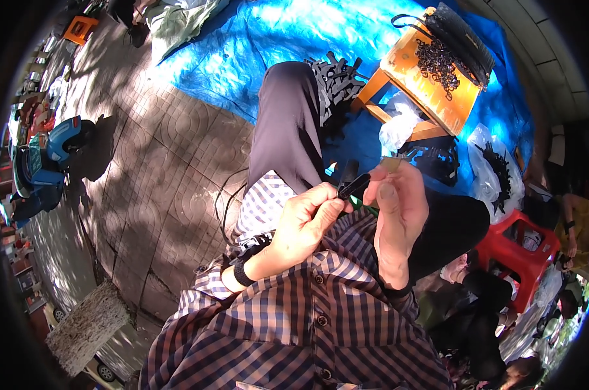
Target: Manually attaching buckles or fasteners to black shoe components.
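Note:
My left hand [306, 218] pinches a slim black plastic clip-like piece [350, 186] between thumb and fingers, just above my lap. Close at its right is my right hand [400, 218], with the fingers curled and the thumb upright near the end of the black piece. Whatever lies between those right fingertips is too small or hidden to name. Beyond my knee, a heap of similar black pieces [336, 79] lies on a blue tarp [216, 68]. Small dark parts [437, 64] are piled on a wooden stool [403, 60], beside a black pouch [460, 42].
Under and beside the wooden stool are a white plastic bag [398, 123] and a clear bag of black pieces [496, 172]. A red plastic stool [522, 250] stands at right, near another person's arm [571, 227]. At left are a teal scooter [44, 162] and a concrete block [89, 328].

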`<state>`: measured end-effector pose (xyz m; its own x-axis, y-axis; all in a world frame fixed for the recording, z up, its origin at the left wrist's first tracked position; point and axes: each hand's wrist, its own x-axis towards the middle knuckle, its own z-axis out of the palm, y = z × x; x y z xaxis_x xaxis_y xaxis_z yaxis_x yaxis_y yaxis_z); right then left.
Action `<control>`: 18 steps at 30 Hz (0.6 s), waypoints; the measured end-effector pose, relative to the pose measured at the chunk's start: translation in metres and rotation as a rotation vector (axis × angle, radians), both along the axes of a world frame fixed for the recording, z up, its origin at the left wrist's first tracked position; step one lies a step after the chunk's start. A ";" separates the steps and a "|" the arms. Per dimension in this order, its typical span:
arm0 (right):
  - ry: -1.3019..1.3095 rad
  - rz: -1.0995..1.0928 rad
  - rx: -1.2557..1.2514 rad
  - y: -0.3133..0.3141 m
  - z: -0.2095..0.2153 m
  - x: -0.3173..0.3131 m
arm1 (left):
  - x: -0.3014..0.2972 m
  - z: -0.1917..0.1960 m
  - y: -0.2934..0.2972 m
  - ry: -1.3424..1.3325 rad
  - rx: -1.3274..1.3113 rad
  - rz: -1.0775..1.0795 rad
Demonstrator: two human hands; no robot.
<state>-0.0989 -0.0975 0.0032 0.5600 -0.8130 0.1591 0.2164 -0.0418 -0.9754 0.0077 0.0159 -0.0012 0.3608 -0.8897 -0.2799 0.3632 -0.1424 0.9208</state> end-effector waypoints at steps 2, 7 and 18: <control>-0.021 -0.017 0.058 0.008 0.008 0.004 | -0.005 -0.002 -0.001 -0.090 -0.052 0.040; 0.051 0.122 0.393 -0.001 0.014 0.000 | -0.003 -0.002 0.000 -0.214 -0.012 0.043; 0.235 0.164 0.330 0.003 0.006 -0.010 | -0.004 -0.004 -0.004 -0.768 -0.055 0.019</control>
<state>-0.1092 -0.0945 0.0091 0.6757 -0.6963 -0.2420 -0.0355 0.2972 -0.9542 0.0034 0.0124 -0.0056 0.4510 -0.8869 0.0998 -0.3791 -0.0892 0.9210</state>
